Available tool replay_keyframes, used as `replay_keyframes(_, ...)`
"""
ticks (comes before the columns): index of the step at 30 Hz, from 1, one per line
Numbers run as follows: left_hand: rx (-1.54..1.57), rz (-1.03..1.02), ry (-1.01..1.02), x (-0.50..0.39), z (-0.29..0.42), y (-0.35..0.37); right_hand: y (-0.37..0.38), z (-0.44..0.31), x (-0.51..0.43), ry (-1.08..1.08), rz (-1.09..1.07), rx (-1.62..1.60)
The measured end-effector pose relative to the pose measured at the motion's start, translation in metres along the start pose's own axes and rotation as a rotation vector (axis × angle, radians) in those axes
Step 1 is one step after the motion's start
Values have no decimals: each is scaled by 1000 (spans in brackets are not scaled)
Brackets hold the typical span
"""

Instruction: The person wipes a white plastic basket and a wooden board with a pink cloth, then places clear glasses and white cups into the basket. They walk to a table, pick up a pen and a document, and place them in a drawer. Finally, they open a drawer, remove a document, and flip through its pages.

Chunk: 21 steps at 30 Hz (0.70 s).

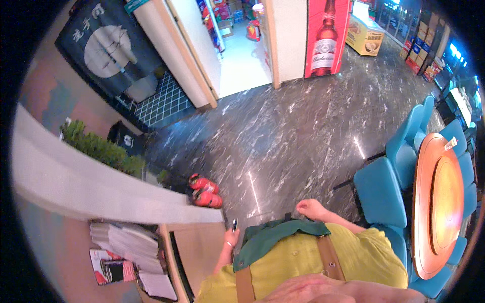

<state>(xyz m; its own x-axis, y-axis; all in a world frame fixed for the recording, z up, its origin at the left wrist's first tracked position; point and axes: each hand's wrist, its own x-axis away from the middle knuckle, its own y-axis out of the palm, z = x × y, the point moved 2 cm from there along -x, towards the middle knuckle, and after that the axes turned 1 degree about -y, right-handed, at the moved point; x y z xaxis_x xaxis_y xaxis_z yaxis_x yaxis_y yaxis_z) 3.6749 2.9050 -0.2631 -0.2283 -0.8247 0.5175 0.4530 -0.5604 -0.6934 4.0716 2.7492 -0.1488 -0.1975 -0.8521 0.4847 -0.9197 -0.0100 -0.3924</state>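
My left hand (232, 236), low in the picture beside the wooden cabinet (201, 253), is closed around a dark, slim object with a shiny part (235, 225), perhaps a pen. A pale band circles that wrist. My right hand (311, 209) is in front of my body with its fingers curled, over the dark marbled floor (265, 144). Whether anything is between its fingers cannot be made out. A green cloth (276, 238), part of an apron with brown straps, lies across my yellow shirt between the two hands.
Red fire extinguishers (206, 191) stand at the end of a low white wall (113, 189). Blue chairs (380, 189) surround a round table (420, 227) on the right. An open doorway (242, 64) is ahead, left of a red beer poster (327, 38). Stacked papers (125, 242) lie lower left.
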Motion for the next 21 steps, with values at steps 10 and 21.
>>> replay_keyframes(10, -409, -242, -217, -161, -6, 48, -173, 97, -86, 105, -96, -562)
replay_keyframes(21, -289, -104, 386, -524, 570, 118, -408, 168, -195, -10, 163, -641)
